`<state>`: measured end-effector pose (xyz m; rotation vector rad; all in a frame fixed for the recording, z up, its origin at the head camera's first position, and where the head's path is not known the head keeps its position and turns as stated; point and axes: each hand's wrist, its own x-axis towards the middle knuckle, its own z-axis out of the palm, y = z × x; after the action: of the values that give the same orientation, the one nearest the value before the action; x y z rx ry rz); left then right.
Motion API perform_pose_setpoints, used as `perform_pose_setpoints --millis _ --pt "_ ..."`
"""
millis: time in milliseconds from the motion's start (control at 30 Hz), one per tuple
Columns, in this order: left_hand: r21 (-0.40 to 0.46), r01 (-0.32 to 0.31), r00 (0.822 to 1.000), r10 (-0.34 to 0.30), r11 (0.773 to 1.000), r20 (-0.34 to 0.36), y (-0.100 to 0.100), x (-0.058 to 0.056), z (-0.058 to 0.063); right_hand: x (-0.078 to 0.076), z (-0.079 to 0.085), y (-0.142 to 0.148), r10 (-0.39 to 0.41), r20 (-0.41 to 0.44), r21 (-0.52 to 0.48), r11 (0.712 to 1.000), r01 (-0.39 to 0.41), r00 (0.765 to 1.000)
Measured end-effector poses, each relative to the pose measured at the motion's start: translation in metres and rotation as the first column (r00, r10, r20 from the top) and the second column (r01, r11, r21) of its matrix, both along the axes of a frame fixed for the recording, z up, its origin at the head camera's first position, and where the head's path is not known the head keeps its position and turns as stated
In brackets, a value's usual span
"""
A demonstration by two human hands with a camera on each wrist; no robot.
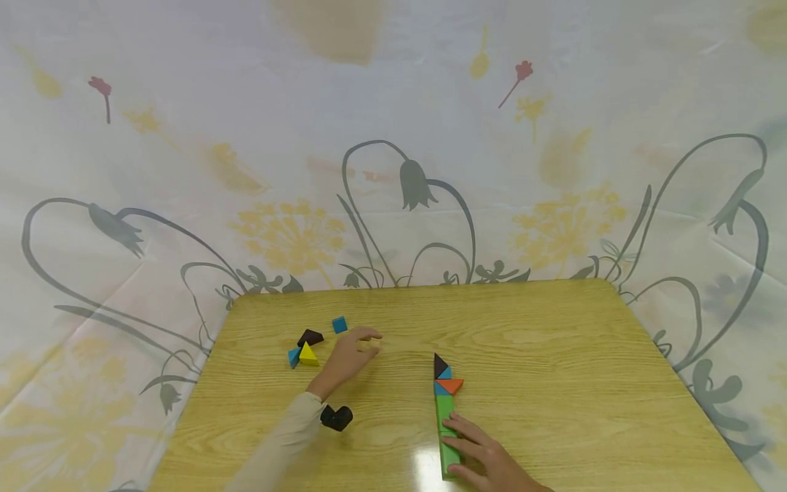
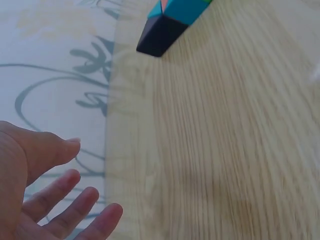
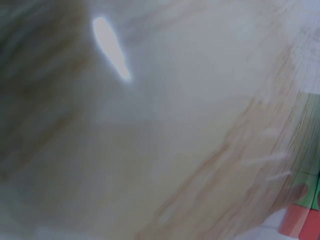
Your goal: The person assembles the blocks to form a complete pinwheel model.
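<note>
A narrow row of blocks lies on the table: a black block (image 1: 440, 367) at the far end, small blue triangles, an orange triangle (image 1: 451, 387), then green blocks (image 1: 446, 414) toward the near side. My right hand (image 1: 488, 459) rests its outstretched fingertips along the right side of the green blocks. To the left of the row, my left hand (image 1: 352, 357) hovers over the table, fingers loosely bent and apart, nothing between them. In the left wrist view, its thumb and fingers (image 2: 102, 220) are spread, and the row's black end (image 2: 161, 36) shows at the top.
Behind and left of my left hand are loose blocks: a blue cube (image 1: 340, 324), a black block (image 1: 310, 337), a yellow triangle (image 1: 309, 354) and a blue triangle (image 1: 294, 357). Patterned cloth (image 1: 393, 225) hangs beyond the back edge of the wooden table (image 1: 553, 355).
</note>
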<state>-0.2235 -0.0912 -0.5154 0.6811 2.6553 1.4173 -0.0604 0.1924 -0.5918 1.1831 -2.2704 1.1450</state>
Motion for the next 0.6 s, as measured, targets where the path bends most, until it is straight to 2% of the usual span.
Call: perform_pose_setpoints --millis 300,433,600 --pt "0.011 -0.124 0.992 0.124 0.992 -0.021 -0.028 -0.008 0.006 -0.001 -0.002 0.001 0.002 0.000 0.003 1.000 -0.002 1.000" --pt "0.020 -0.161 0.986 0.160 0.987 0.035 -0.039 -0.015 0.006 -0.001 -0.002 0.001 0.001 -0.007 -0.007 1.000 -0.001 1.000" --pt "0.039 -0.230 0.970 0.226 0.972 0.093 -0.049 -0.029 0.003 -0.001 -0.001 0.000 -0.013 -0.015 -0.014 1.000 0.013 1.000"
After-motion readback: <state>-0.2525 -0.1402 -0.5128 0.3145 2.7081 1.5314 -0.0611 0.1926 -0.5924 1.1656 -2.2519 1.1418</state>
